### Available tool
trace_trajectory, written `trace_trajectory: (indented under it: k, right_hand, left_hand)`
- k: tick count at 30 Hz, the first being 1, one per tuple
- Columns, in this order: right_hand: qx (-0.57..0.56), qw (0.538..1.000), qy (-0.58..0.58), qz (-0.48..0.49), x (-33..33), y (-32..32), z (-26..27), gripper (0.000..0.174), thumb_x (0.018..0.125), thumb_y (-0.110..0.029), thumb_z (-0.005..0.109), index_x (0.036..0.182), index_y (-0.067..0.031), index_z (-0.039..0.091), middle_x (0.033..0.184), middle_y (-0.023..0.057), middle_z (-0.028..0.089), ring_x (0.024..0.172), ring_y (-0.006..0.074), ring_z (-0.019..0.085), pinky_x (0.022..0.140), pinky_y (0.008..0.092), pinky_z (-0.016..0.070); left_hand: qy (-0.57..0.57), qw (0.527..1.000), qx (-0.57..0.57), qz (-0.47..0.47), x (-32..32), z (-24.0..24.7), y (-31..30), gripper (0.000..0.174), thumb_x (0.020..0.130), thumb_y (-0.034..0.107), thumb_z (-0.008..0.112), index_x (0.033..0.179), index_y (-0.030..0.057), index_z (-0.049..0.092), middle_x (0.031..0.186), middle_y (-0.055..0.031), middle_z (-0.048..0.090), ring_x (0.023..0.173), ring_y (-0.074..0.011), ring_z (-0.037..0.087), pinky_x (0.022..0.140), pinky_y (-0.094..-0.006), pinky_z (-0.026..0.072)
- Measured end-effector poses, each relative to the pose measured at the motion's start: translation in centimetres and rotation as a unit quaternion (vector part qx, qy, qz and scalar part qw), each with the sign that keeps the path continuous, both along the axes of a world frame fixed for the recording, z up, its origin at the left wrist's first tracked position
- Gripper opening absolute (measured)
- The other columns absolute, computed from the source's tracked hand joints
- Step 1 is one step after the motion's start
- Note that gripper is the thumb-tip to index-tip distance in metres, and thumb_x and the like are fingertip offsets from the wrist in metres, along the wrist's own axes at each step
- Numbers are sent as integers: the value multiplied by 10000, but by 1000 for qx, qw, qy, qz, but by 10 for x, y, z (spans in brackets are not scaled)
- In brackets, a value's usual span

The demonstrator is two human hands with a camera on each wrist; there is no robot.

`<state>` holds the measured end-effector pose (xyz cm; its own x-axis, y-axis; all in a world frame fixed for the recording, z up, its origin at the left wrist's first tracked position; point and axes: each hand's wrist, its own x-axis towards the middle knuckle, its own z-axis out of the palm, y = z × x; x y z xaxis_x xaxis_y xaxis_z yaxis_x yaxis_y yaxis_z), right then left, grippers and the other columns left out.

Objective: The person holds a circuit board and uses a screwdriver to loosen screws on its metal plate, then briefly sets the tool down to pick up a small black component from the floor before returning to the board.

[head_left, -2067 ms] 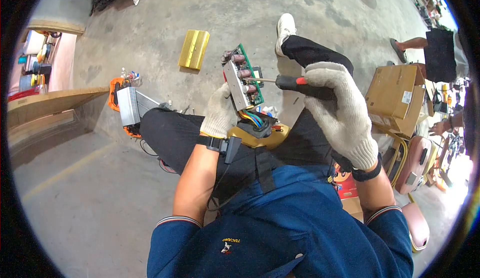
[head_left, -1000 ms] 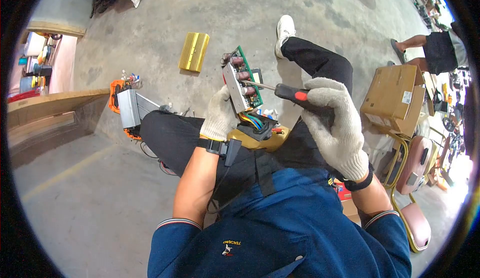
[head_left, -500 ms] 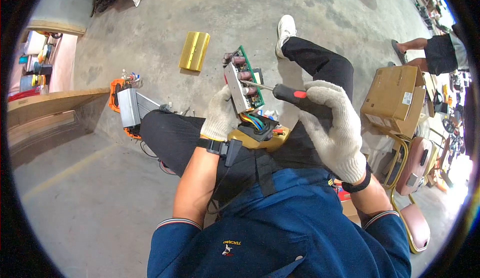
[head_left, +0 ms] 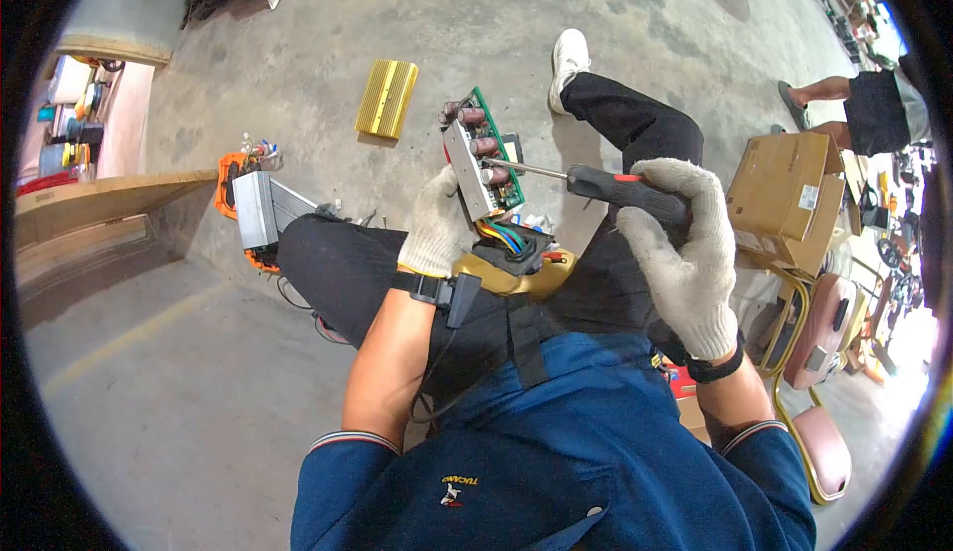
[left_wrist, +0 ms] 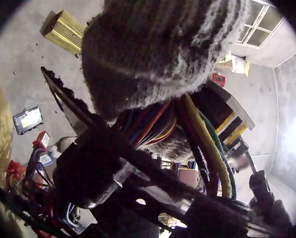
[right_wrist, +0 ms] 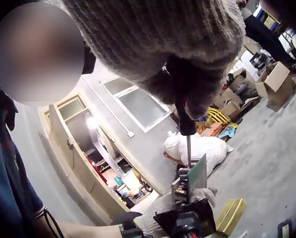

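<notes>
My gloved left hand [head_left: 435, 223] grips the edge of a green circuit board [head_left: 506, 144], which stands tilted with a silver metal plate [head_left: 475, 176] along its near side. Brown cylindrical capacitors [head_left: 483, 147] sit on the board. Coloured wires [head_left: 501, 236] run from its lower end, and in the left wrist view these wires [left_wrist: 215, 148] hang below the glove. A screwdriver [head_left: 601, 185] with a black and red handle is held in my gloved right hand [head_left: 690, 253]. Its shaft reaches in among the capacitors. The right wrist view shows the screwdriver [right_wrist: 186, 124] overlapping the board's edge.
A gold finned metal casing [head_left: 386, 99] lies on the concrete floor ahead. To the left is a silver finned unit [head_left: 256, 211] with orange parts. On the right stand a cardboard box [head_left: 779, 194] and a pink chair [head_left: 824, 328]. Another person's legs [head_left: 824, 89] show behind the box.
My right hand and the screwdriver handle have shifted right, and the shaft lies more level, with its tip still among the capacitors. The left hand and the board have hardly moved.
</notes>
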<state>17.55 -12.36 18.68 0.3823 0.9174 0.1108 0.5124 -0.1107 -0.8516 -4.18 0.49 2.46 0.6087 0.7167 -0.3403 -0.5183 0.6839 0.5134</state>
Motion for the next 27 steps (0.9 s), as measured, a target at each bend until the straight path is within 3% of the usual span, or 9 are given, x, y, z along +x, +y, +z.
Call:
trace_trajectory:
  k: [3, 5, 6, 9, 11, 12, 19, 21, 27]
  right_hand:
    - [-31, 995, 75, -62, 5, 0, 6, 348, 901, 5, 735, 1228, -16, 619, 1164, 92, 677, 1023, 175, 667, 932, 322, 537]
    - [-36, 980, 173, -87, 9, 3, 19, 354, 923, 6, 703, 1254, -2, 577, 1164, 100, 672, 978, 154, 673, 885, 313, 571]
    - [-38, 979, 175, -98, 13, 4, 20, 361, 924, 6, 701, 1260, 2, 570, 1158, 107, 672, 964, 152, 676, 871, 312, 579]
    - [-44, 979, 168, -109, 24, 0, 17, 364, 925, 5, 700, 1262, 6, 565, 1150, 115, 673, 945, 153, 680, 855, 312, 586]
    - [-47, 979, 164, -109, 26, -2, 12, 360, 924, 4, 700, 1259, 6, 568, 1147, 116, 675, 940, 156, 682, 852, 313, 584]
    - [-54, 982, 151, -102, 26, -3, 11, 358, 924, 1, 700, 1258, 5, 569, 1150, 114, 674, 941, 158, 683, 853, 313, 582]
    - [-61, 989, 112, -74, 24, -2, 4, 347, 906, -12, 716, 1229, 0, 591, 1132, 89, 662, 964, 158, 675, 872, 316, 567]
    - [-64, 988, 116, -74, 24, -2, 4, 346, 903, -16, 720, 1225, -5, 596, 1127, 83, 661, 979, 160, 672, 890, 319, 560]
    - [-72, 996, 24, -48, 24, -5, 0, 347, 890, -28, 739, 1216, -29, 620, 1143, 97, 688, 1070, 187, 667, 984, 330, 515]
  left_hand:
    - [10, 1000, -13, 5, 0, 0, 0, 622, 945, 287, 708, 1512, 246, 456, 1208, 6, 612, 1014, -163, 641, 777, -468, 645]
    - [-154, 987, -54, 15, 2, 11, -1, 515, 968, 172, 657, 1464, 125, 528, 1191, -53, 636, 973, -160, 673, 791, -377, 640]
    - [-156, 986, -53, 16, 3, 11, -1, 515, 968, 172, 657, 1464, 125, 528, 1191, -53, 636, 973, -160, 673, 791, -377, 640]
    - [-98, 992, -64, 37, -1, -5, 0, 565, 977, 297, 643, 1469, 53, 516, 1307, -158, 642, 949, -208, 696, 747, -386, 620]
    - [-170, 982, -70, -52, -7, -21, 6, 706, 963, 430, 628, 1490, -17, 481, 1394, -276, 600, 886, -258, 716, 708, -398, 591]
    - [-158, 985, -52, -35, -1, 0, 3, 657, 946, 325, 684, 1465, -32, 500, 1203, -263, 688, 786, -191, 719, 748, -408, 651]
    - [-169, 982, -78, -29, 3, -4, 4, 733, 937, 401, 664, 1496, -34, 473, 1254, -237, 685, 726, -190, 716, 714, -388, 647]
    - [-168, 979, -68, -89, 2, 13, 3, 705, 942, 374, 670, 1502, -9, 480, 1215, -156, 698, 712, -145, 687, 704, -379, 642]
    - [-132, 986, -61, -80, -6, -7, 2, 651, 943, 322, 693, 1505, 57, 499, 1098, -52, 674, 699, -111, 637, 704, -375, 629]
